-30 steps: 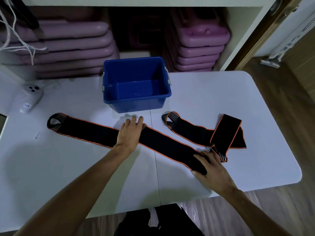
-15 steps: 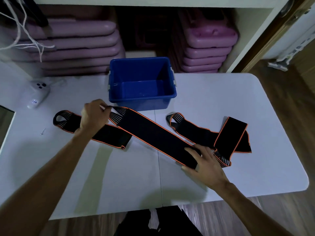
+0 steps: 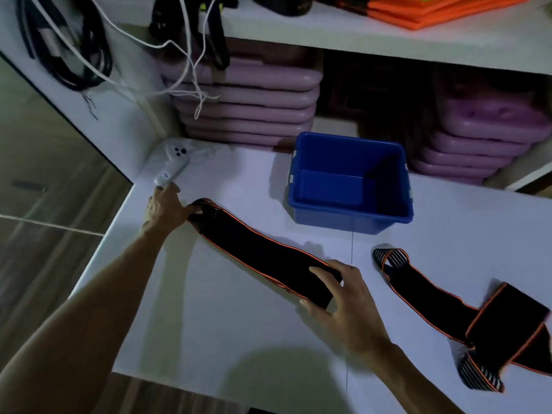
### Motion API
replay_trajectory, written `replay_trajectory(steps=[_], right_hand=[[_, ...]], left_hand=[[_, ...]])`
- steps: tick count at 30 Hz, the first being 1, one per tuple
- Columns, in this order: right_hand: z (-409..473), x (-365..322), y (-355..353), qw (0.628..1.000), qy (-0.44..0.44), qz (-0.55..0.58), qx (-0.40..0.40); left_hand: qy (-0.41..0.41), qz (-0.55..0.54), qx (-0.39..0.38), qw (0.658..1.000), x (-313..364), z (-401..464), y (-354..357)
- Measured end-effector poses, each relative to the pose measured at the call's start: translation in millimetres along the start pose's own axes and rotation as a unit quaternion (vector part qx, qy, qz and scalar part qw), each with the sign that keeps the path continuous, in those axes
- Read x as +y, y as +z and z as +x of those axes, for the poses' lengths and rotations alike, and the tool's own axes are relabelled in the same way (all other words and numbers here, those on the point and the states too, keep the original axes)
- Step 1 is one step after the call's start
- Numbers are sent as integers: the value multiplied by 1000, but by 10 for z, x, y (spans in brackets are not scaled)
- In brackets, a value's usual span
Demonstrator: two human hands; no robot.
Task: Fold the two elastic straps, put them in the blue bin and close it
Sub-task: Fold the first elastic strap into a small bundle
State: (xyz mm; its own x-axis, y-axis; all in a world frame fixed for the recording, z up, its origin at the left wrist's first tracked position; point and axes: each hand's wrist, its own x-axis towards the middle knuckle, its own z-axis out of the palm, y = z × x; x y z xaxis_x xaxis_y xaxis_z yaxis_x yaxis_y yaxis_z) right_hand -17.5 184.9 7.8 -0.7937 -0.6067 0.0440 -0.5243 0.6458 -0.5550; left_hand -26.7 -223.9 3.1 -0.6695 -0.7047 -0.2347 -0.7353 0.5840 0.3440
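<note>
A black elastic strap with orange edges (image 3: 263, 255) lies folded in half on the white table (image 3: 239, 333), running diagonally. My left hand (image 3: 164, 209) pinches its two looped ends together at the far left. My right hand (image 3: 343, 291) grips the folded end nearer the middle. The second strap (image 3: 442, 306) lies loosely crossed over itself at the right, untouched. The blue bin (image 3: 349, 216) stands open and empty behind the straps. I see no lid.
A white handheld device (image 3: 173, 162) lies at the table's far left corner, just beyond my left hand. Stacked purple mats (image 3: 248, 106) and hanging cords (image 3: 185, 64) fill the shelf behind. The table edge drops off at the left.
My left hand carried the strap's looped end over to the other end at the left, doubling the strap. My right hand now holds the fold. The view swung left.
</note>
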Motion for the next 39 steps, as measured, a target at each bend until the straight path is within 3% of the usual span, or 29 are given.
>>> replay_trajectory(steps=[12, 20, 26, 35, 39], right_hand=[[405, -205, 388, 999, 8, 29, -26], [376, -47, 653, 987, 10, -99, -123], [463, -71, 716, 983, -3, -150, -110], [90, 254, 428, 980, 29, -156, -119], [-148, 452, 236, 986, 36, -103, -129]], left_hand=[[-20, -35, -51, 998, -33, 384, 130], [-37, -25, -39, 998, -30, 460, 125], [-1, -62, -52, 997, 66, 435, 253], [21, -74, -28, 997, 115, 266, 393], [34, -98, -35, 994, 333, 39, 579]])
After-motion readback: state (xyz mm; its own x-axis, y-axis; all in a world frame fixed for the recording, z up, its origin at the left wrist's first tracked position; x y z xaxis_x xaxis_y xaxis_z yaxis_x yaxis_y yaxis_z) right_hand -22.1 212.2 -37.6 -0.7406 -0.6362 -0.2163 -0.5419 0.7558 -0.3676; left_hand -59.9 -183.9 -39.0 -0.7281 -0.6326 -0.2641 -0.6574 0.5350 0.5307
